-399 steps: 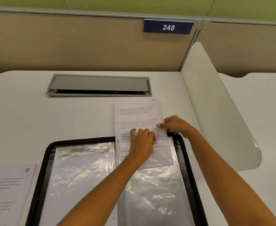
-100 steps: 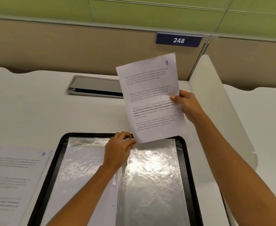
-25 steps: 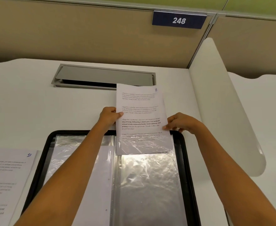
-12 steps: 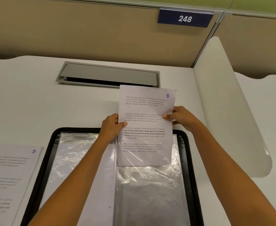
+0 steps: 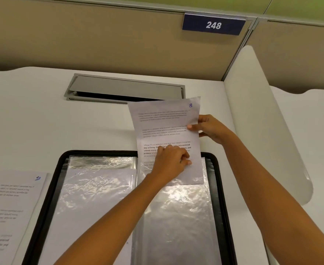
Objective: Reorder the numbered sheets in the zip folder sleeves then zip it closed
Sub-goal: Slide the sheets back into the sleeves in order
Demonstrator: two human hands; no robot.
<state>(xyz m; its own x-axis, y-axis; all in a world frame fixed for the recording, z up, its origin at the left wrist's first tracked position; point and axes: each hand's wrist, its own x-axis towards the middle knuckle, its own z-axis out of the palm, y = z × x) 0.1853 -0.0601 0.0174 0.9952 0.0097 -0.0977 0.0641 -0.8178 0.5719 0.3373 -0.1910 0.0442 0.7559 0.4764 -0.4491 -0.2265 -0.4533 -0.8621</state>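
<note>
The black zip folder point(image 5: 218, 180) lies open on the white desk, its clear plastic sleeves point(image 5: 178, 217) shining. The sheet numbered 8 point(image 5: 166, 123) stands partly inside the top of the right-hand sleeve, its upper half sticking out over the desk. My right hand point(image 5: 210, 128) pinches the sheet's right edge. My left hand point(image 5: 171, 162) rests on the sheet's lower middle at the sleeve's mouth, fingers curled on the plastic and paper. The left-hand sleeve point(image 5: 96, 190) holds a white sheet.
A sheet numbered 10 point(image 5: 8, 205) lies on the desk left of the folder. A grey cable hatch point(image 5: 125, 88) sits behind. A white curved divider point(image 5: 262, 121) rises on the right; a partition with a 248 plate point(image 5: 213, 25) stands at the back.
My left hand has moved from the sheet's left edge onto its lower middle at the sleeve mouth. The sheet's top now leans slightly left; the right hand keeps its grip.
</note>
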